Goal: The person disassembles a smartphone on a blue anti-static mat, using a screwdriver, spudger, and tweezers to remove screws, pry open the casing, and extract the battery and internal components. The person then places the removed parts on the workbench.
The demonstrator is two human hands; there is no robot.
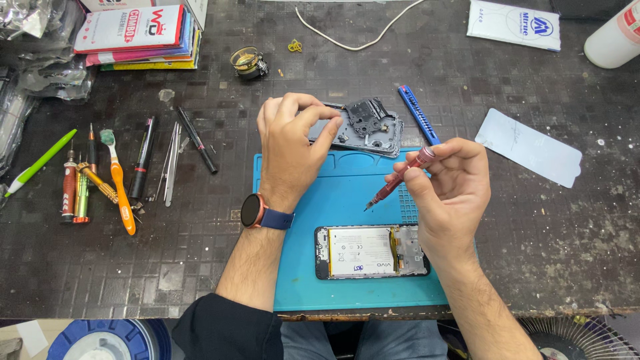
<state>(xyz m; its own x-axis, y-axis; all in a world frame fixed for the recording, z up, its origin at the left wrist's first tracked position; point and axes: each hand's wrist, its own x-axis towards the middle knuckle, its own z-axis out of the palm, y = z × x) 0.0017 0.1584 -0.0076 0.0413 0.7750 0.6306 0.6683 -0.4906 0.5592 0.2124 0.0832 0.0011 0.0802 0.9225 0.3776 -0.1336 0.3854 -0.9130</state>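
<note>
Phone (371, 251) lies opened, battery side up, on blue mat (293, 267) with back frame (363, 127) already off at mat's top edge, left hand (291, 150) pinching its corner, right hand (448, 183) closed on red screwdriver (400, 178); reassembly not done.

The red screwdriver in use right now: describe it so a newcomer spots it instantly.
Start at the blue mat mid-table. Above its right edge, the right hand pinches a slim red screwdriver, tip angled down-left. Unlike the tools lying at left, it is off the table.
</note>
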